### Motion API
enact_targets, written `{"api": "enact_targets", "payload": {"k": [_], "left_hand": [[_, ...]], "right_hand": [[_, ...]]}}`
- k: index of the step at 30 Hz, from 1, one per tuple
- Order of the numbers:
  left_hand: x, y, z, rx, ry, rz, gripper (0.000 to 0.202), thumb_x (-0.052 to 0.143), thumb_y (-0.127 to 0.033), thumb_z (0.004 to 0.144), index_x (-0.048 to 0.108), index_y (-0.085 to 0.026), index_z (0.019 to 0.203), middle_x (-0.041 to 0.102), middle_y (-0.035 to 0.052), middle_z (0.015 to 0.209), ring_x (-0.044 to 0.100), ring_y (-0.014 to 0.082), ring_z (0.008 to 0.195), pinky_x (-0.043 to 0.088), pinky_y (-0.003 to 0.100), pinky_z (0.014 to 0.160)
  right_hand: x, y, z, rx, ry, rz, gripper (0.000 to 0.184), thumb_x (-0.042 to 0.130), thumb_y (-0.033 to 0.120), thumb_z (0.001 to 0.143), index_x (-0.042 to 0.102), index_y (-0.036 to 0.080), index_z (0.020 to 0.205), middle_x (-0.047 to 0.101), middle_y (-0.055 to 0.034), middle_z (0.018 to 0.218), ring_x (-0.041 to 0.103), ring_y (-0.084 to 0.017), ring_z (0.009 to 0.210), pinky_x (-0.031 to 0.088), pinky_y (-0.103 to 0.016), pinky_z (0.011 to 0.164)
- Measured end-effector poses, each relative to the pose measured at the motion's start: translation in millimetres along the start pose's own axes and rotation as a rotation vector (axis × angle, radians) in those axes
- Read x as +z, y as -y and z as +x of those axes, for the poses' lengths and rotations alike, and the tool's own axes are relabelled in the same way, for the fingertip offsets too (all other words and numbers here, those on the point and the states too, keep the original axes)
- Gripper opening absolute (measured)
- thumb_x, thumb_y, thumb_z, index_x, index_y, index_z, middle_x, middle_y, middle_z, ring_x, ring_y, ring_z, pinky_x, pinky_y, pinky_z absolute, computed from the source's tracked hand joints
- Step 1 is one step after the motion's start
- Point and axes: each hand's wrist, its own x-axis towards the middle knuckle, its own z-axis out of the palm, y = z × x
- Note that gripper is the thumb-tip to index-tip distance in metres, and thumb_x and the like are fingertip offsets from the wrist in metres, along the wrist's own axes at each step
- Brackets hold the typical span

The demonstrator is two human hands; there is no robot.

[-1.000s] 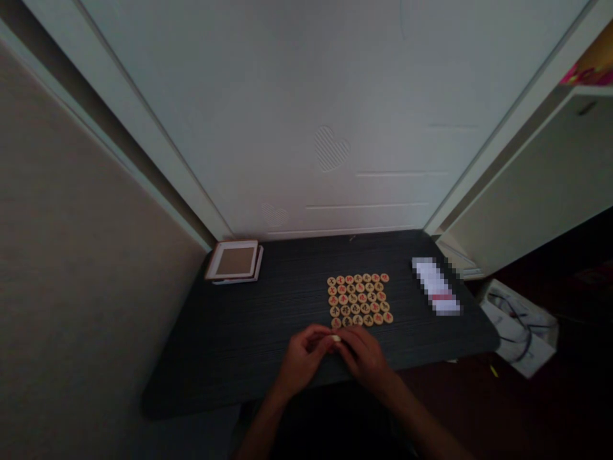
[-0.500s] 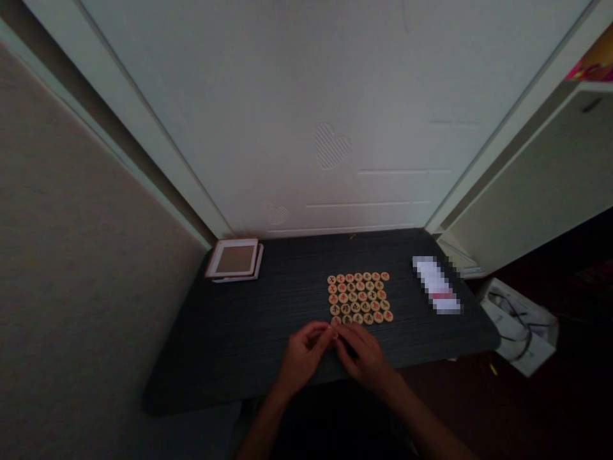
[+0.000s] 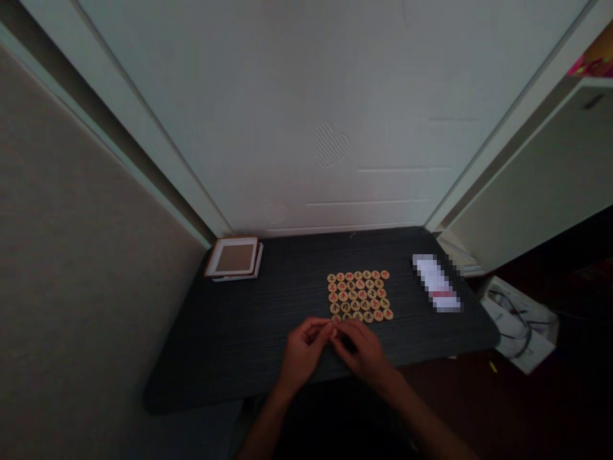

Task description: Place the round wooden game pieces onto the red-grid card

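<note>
Several round wooden game pieces (image 3: 359, 295) with red and black marks lie in a tight grid on the dark table (image 3: 249, 332). My left hand (image 3: 302, 352) and my right hand (image 3: 364, 350) meet fingertip to fingertip just in front of the grid's near left corner. Both hands are curled in a pinch. Between the fingertips sits something small that I cannot make out in the dim light.
A square framed board (image 3: 234, 259) lies at the table's far left corner. A white packet (image 3: 437, 283) rests near the right edge. A white bag (image 3: 522, 324) stands on the floor to the right. A pale wall panel rises behind the table.
Both hands have crept slightly toward the grid. The pale piece seen between the fingertips a second ago is now hidden by the fingers.
</note>
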Motion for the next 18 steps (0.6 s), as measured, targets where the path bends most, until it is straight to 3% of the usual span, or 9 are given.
{"api": "enact_targets", "payload": {"k": [8,12,18], "left_hand": [[-4.1,-2.0,-2.2,0.026,0.059,0.019,0.029,0.064,-0.04,0.091,0.073,-0.018,0.107,0.077,0.0082,0.107,0.074,0.0222,0.092,0.059,0.032,0.084],[-5.5,-2.5,-3.8,0.01,0.115,-0.028,0.03,0.066,-0.038,0.091,0.068,-0.018,0.113,0.078,0.0086,0.104,0.074,0.0214,0.092,0.059,0.032,0.085],[-2.3,-0.7,-2.4,-0.015,0.115,-0.068,0.028,0.071,-0.037,0.087,0.064,-0.018,0.107,0.078,0.0076,0.102,0.074,0.0202,0.091,0.057,0.028,0.082]], "right_hand": [[-0.1,-2.3,-1.6,0.026,0.001,0.006,0.041,0.059,0.021,0.097,0.056,0.025,0.137,0.07,-0.0111,0.115,0.068,-0.024,0.104,0.059,-0.04,0.092],[-1.4,-0.9,-0.3,0.041,0.003,0.027,0.047,0.056,0.019,0.097,0.051,0.026,0.143,0.068,-0.0116,0.117,0.067,-0.024,0.106,0.059,-0.04,0.094],[-3.6,1.2,0.5,0.024,0.058,0.033,0.054,0.053,0.015,0.098,0.045,0.026,0.15,0.066,-0.0119,0.119,0.065,-0.023,0.109,0.058,-0.039,0.095]]}}
